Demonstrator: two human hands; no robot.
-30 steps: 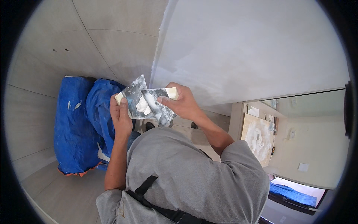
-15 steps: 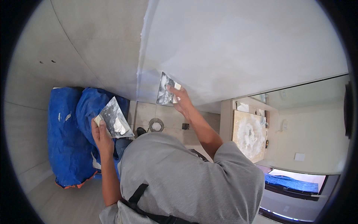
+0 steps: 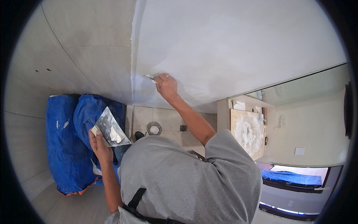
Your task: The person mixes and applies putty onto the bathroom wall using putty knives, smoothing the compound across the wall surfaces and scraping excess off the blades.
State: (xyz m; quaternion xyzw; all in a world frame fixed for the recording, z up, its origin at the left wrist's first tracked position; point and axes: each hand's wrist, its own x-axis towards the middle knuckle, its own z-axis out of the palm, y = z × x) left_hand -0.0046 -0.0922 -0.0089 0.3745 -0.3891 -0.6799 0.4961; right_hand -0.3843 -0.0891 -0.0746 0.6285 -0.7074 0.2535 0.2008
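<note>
My left hand (image 3: pixel 100 145) is closed round the pale handle of a wide, flat putty knife (image 3: pixel 108 125). A lump of white putty (image 3: pixel 116 135) sits on its smeared metal blade, which is held level at my left side. Up at the white wall (image 3: pixel 238 44), my right hand (image 3: pixel 166 85) grips a second putty knife (image 3: pixel 150 77). That blade is seen nearly edge-on, close to the wall's left corner, and most of its handle is hidden by my fingers. Whether the blade touches the wall I cannot tell.
Blue tarp-wrapped bundles (image 3: pixel 63 145) stand at my left against the tiled wall (image 3: pixel 85 33). On the floor ahead is a round grey bucket (image 3: pixel 154 128) with white stuff inside. A board smeared with white putty (image 3: pixel 247 134) lies in a cabinet recess at the right.
My right hand has moved up and left to the wall, and its putty knife has turned from broadside to nearly edge-on. My left hand has shifted slightly down and left with its knife.
</note>
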